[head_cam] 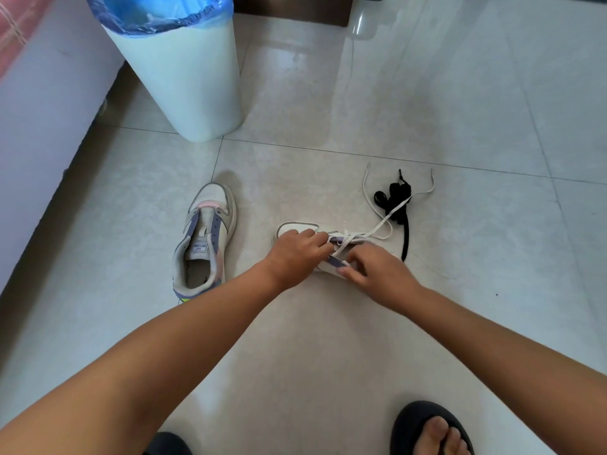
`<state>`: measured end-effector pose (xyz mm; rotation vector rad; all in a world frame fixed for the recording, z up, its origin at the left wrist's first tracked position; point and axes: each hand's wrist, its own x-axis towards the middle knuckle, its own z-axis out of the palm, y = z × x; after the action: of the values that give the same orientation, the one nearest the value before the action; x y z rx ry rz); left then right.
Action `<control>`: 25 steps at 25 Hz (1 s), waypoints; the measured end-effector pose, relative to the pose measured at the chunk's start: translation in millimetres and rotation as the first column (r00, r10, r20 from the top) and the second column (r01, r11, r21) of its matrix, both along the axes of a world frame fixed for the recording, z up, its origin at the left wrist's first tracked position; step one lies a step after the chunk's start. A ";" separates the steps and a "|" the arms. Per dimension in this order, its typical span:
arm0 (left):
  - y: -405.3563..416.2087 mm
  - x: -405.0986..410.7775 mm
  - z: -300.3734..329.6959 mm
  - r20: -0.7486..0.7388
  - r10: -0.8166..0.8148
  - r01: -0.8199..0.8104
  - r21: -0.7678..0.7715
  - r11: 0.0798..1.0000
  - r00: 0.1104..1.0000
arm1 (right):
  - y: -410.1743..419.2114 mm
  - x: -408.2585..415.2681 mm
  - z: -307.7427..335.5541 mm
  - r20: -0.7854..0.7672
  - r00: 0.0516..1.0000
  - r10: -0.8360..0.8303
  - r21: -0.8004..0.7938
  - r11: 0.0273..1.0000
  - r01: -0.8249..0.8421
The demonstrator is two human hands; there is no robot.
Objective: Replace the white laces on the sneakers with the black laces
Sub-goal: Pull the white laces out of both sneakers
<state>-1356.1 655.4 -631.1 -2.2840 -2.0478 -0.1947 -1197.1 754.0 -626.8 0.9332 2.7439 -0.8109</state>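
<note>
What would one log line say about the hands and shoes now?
left hand: holds white sneaker | right hand: pulling its white lace | black laces: on floor | other sneaker: laceless

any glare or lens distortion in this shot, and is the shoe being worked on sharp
Head view: window glare streaks the floor at top; the wide-angle lens bows the tile lines and leans the bin. The shoe is fairly sharp but mostly hidden by the left hand and right hand; both cast only soft, faint shadows.
</note>
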 end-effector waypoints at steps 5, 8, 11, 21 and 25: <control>-5.3 -7.0 -1.4 0.393 0.173 -0.116 -0.163 0.980 0.903 | -1.5 1.5 -6.9 0.024 0.999 -0.048 0.064 0.997 0.046; -12.2 -22.3 1.2 0.511 0.356 -0.049 -0.520 0.853 0.782 | 3.7 5.2 -6.2 0.062 0.997 -0.038 0.049 0.998 0.035; -18.1 -20.6 9.8 0.574 0.434 0.031 -0.626 0.779 0.694 | -5.1 4.0 -12.7 0.107 0.993 0.058 0.091 0.994 -0.068; -38.5 -33.1 54.9 0.769 0.471 0.101 -0.560 0.822 0.432 | 6.2 3.1 -5.2 -0.025 0.994 0.110 0.232 0.967 -0.101; -32.4 -30.2 64.3 0.563 0.450 -0.043 -0.592 0.805 0.693 | 6.4 -15.5 11.0 -0.135 0.962 0.240 0.366 0.914 -0.176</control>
<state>-1386.3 623.0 -566.8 -2.3812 -3.1453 -0.5980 -1212.6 760.3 -615.8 0.6210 3.1427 -0.3885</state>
